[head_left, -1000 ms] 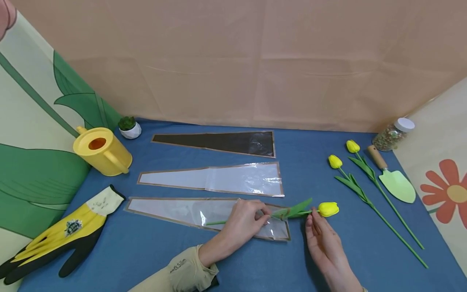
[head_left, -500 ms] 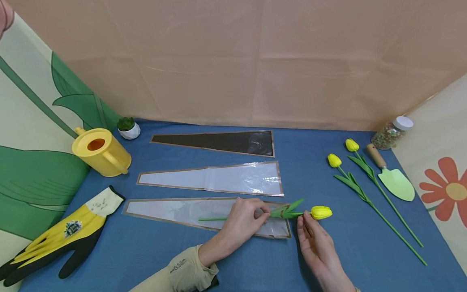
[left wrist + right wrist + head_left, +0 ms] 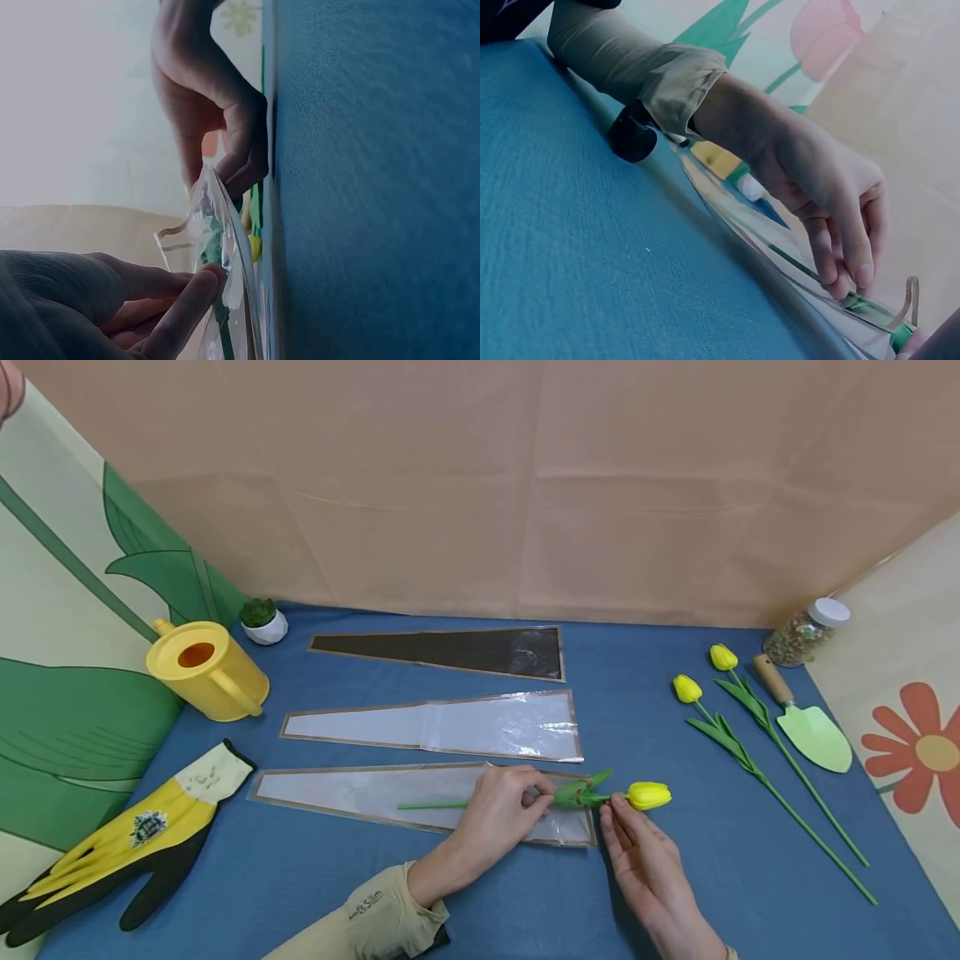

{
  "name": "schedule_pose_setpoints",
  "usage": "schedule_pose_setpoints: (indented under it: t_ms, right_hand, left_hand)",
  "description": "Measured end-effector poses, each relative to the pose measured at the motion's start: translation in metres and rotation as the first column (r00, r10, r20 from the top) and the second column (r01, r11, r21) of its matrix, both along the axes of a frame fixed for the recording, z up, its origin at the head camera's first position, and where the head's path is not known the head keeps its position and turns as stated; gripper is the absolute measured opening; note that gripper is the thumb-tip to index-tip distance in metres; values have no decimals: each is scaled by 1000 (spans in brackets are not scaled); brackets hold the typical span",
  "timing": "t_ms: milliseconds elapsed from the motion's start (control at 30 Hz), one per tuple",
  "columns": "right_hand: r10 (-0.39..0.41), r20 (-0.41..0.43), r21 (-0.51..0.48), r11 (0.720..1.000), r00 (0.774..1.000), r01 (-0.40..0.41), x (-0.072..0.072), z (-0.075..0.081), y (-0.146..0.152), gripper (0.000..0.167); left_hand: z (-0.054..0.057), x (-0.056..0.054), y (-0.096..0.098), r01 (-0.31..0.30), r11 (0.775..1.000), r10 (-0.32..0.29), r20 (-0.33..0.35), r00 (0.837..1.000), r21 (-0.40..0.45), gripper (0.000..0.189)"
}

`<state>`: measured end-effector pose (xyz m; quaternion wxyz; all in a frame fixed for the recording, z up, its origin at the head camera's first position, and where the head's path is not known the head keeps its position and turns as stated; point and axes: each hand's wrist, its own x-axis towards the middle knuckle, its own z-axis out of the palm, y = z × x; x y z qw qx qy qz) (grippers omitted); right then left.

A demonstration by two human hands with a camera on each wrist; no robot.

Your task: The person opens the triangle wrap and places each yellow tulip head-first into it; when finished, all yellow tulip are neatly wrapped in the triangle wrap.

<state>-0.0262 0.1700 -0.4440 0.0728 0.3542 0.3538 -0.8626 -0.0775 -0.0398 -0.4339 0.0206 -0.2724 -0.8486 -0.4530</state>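
Note:
A yellow artificial tulip [image 3: 648,795] lies with its green stem inside the front clear flower sleeve [image 3: 330,783]; its bloom and the leaf tips stick out past the sleeve's wide right end. My left hand [image 3: 504,806] pinches the sleeve's upper film near that end, over the stem. In the left wrist view, the film [image 3: 244,281] is lifted between thumb and finger, the green stem [image 3: 225,330] showing through it. My right hand [image 3: 651,868] pinches the tulip's stem just below the bloom. In the right wrist view only the right fingertips [image 3: 915,343] show, at the lower right corner.
Behind lie a white sleeve [image 3: 495,727] and a black sleeve [image 3: 450,649]. Two tulips [image 3: 723,739], a trowel [image 3: 816,739] and a lidded jar [image 3: 801,639] are on the right. At left are a yellow watering can [image 3: 213,672], a potted succulent [image 3: 264,625] and a work glove [image 3: 142,835].
My right hand has moved left with the tulip, sliding its stem and leaves deeper into the front sleeve. The left hand has stayed nearly in place.

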Motion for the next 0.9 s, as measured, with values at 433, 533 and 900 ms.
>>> schedule_pose_setpoints:
  t_ms: [433, 533, 900]
  right_hand:
    - [100, -16, 60, 993, 995, -99, 1, -1, -11, 25]
    - [135, -12, 100, 986, 991, -133, 1, -3, -14, 35]
    - [190, -15, 125, 974, 982, -187, -3, -4, -21, 26]
  left_hand:
    - [3, 4, 1, 6, 1000, -5, -27, 1000, 18, 9]
    - [2, 4, 2, 6, 1000, -5, -34, 999, 15, 9]
    - [3, 5, 3, 1, 1000, 0, -35, 999, 21, 14]
